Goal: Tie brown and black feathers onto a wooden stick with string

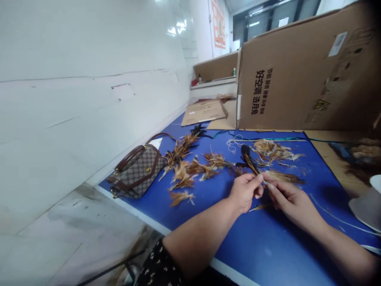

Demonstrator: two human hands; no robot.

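Observation:
A small bunch of dark feathers (249,159) points up and away from me, its quill ends between my two hands. My left hand (245,191) pinches the bunch near its base. Just to the right, my right hand (290,198) closes its thumb and fingers on the quill ends; the fingertips of both hands nearly meet. Beyond them lies a pile of tan feathers (269,151), and brownish feathers (284,177) rest behind my right hand. Left of my hands are several brown feather clumps (184,174). One loose feather (260,207) lies below my fingers.
A patterned handbag (139,171) stands at the table's left edge by the white wall. Large cardboard boxes (291,79) rise at the back, with flat cardboard (204,112) beside them. A white spool (367,202) is at the right. White string (235,143) lies on the blue table (238,254).

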